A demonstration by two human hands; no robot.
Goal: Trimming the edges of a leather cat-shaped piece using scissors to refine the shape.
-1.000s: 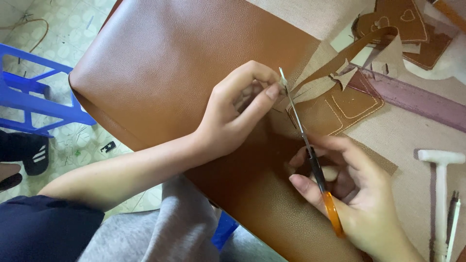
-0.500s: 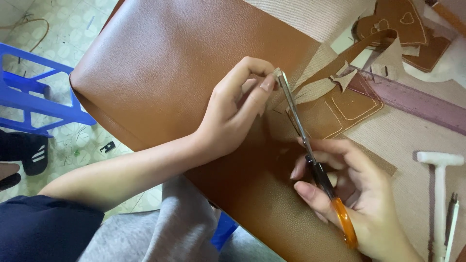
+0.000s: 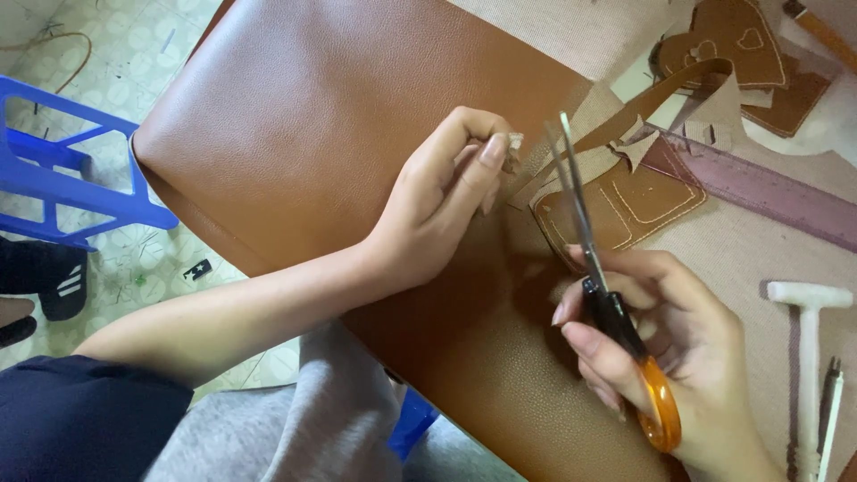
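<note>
The right hand (image 3: 665,344) is closed around the scissors (image 3: 596,268), fingers through the orange loop near the wrist, the blades slightly parted and pointing up and away toward the stitched leather piece (image 3: 625,207). The left hand (image 3: 446,192) is curled, its thumb and fingers pinching a small pale scrap (image 3: 512,153) at the edge of that piece, just beside the blade tips; it rests on the large brown leather sheet (image 3: 357,125) that covers much of the tabletop (image 3: 759,259) and hangs over its near edge. To trim here cleanly, it seems best to keep the scrap pulled taut and lifted away from the stitched line, so the blades meet only the excess and not the seam or the sheet beneath. The tips are narrow and close to the left fingertips, so short snips with the tips, rather than a full closing of the blades, look safer. Holding the stitched piece flat with the heel of the left hand should stop it sliding. A pinkish ruler (image 3: 768,192) lies just beyond the piece, more cut leather shapes (image 3: 732,45) lie at the far corner, and a white hammer (image 3: 808,357) lies to the right, all clear of the cut. A blue stool (image 3: 71,178) stands on the floor to the left.
</note>
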